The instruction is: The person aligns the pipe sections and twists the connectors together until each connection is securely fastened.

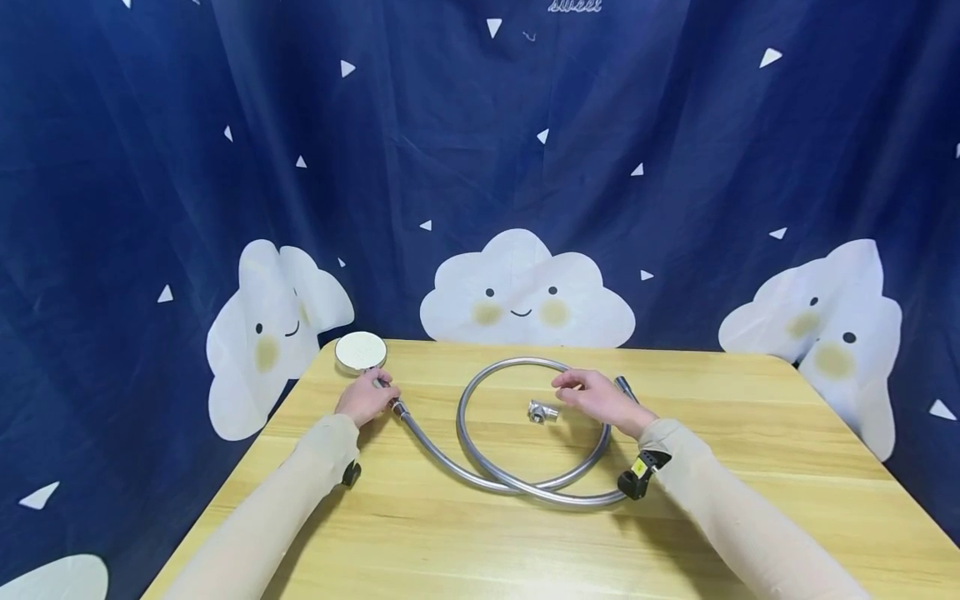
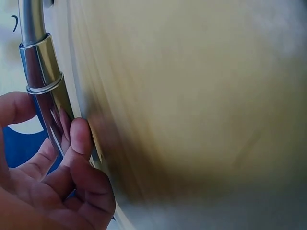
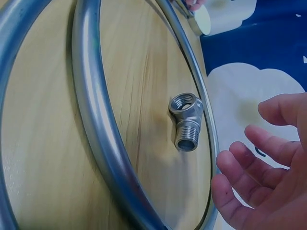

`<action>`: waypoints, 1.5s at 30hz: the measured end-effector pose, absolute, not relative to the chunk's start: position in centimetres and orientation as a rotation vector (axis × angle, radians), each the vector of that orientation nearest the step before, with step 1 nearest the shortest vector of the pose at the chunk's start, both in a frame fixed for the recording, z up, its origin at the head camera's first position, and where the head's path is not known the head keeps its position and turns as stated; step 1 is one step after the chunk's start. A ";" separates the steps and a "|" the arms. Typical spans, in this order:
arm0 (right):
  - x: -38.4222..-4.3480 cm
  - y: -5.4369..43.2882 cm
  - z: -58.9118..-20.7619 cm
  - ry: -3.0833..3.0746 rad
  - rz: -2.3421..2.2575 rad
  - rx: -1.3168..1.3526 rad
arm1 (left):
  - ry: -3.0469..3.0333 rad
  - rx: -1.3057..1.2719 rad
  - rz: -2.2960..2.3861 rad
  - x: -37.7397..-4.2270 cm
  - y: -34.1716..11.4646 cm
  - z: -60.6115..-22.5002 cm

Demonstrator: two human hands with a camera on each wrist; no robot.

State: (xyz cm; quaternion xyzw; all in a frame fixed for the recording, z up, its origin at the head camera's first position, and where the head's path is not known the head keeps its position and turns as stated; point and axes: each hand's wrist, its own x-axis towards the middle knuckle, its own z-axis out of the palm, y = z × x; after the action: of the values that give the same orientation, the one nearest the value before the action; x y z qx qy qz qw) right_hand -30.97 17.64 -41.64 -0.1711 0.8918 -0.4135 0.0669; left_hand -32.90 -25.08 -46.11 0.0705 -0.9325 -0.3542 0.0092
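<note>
A round shower head [image 1: 361, 352] lies at the table's far left corner, joined to a looped metal shower hose [image 1: 467, 475]. My left hand [image 1: 367, 397] grips the chrome handle [image 2: 52, 112] of the shower head, thumb on one side and curled fingers on the other in the left wrist view. My right hand [image 1: 597, 396] hovers over the right part of the hose loop, fingers relaxed and holding nothing. Just left of it, inside the loop, lies a small threaded metal tee fitting [image 3: 186, 122].
The hose's free end [image 1: 624, 386] points up to the right behind the right hand. All of this lies on a light wooden table [image 1: 420, 542]. A dark blue curtain [image 1: 480, 167] with clouds and triangles hangs along the table's far and side edges.
</note>
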 end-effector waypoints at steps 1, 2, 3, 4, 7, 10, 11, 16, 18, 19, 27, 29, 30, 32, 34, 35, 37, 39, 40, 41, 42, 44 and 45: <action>-31.0 17.6 -41.7 2.687 -1.244 -0.517 | -2.914 0.215 -1.086 -32.9 -25.1 -46.1; -31.0 17.6 -41.7 2.685 -1.243 -0.515 | -2.918 0.211 -1.071 -32.9 -25.2 -46.1; -31.0 17.6 -41.7 2.683 -1.241 -0.515 | -2.925 0.208 -1.058 -32.9 -25.2 -46.1; -31.0 17.6 -41.7 2.683 -1.239 -0.513 | -2.930 0.207 -1.045 -32.9 -25.2 -46.1; -31.1 17.6 -41.7 2.686 -1.235 -0.508 | -2.948 0.208 -1.007 -32.9 -25.3 -46.2; -31.0 17.7 -41.8 2.684 -1.239 -0.498 | -2.962 0.212 -0.988 -32.9 -25.3 -46.0; -31.0 17.7 -41.8 2.682 -1.242 -0.496 | -2.966 0.213 -0.982 -32.8 -25.3 -46.0; -31.0 17.8 -41.9 2.683 -1.239 -0.484 | -2.988 0.211 -0.962 -32.6 -25.2 -45.8; -31.0 17.8 -42.0 2.688 -1.233 -0.483 | -2.995 0.207 -0.949 -32.5 -25.1 -45.7; -31.0 17.9 -42.0 2.691 -1.232 -0.479 | -2.998 0.204 -0.939 -32.4 -25.1 -45.7; -31.1 18.4 -42.0 2.697 -1.231 -0.496 | -3.016 0.217 -0.831 -32.0 -24.7 -44.7; -31.1 18.5 -42.0 2.701 -1.227 -0.495 | -3.027 0.226 -0.819 -31.9 -24.6 -44.5; -31.1 18.5 -41.9 2.701 -1.227 -0.494 | -3.030 0.233 -0.821 -31.9 -24.6 -44.4; -31.0 18.6 -41.9 2.695 -1.228 -0.494 | -3.031 0.235 -0.830 -31.8 -24.4 -44.2; -31.0 18.7 -41.9 2.692 -1.230 -0.492 | -3.029 0.238 -0.839 -31.8 -24.3 -44.0; -31.0 18.7 -41.9 2.688 -1.232 -0.489 | -3.025 0.237 -0.836 -31.8 -24.3 -44.0; -31.0 18.8 -42.0 2.682 -1.236 -0.487 | -3.021 0.230 -0.831 -31.9 -24.2 -43.9; -30.9 18.9 -42.0 2.673 -1.240 -0.476 | -3.021 0.230 -0.815 -31.9 -24.2 -43.8; -30.9 19.0 -42.0 2.668 -1.245 -0.464 | -3.020 0.222 -0.806 -31.9 -24.1 -43.7; -30.9 19.0 -42.0 2.665 -1.249 -0.458 | -3.019 0.215 -0.796 -31.8 -24.0 -43.7; -30.8 19.1 -41.9 2.661 -1.252 -0.454 | -3.017 0.207 -0.788 -31.8 -23.9 -43.6; -30.7 19.3 -41.9 2.650 -1.265 -0.445 | -3.013 0.192 -0.768 -31.7 -23.6 -43.3; -30.7 19.3 -41.8 2.645 -1.272 -0.440 | -3.014 0.187 -0.759 -31.6 -23.4 -43.2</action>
State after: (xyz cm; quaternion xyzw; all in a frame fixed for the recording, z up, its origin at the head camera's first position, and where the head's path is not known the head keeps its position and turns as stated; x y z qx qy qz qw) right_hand -30.71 19.33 -41.84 -0.1476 0.8879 -0.4271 0.0866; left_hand -31.64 -23.42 -43.19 0.0600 -0.9679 -0.2437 0.0141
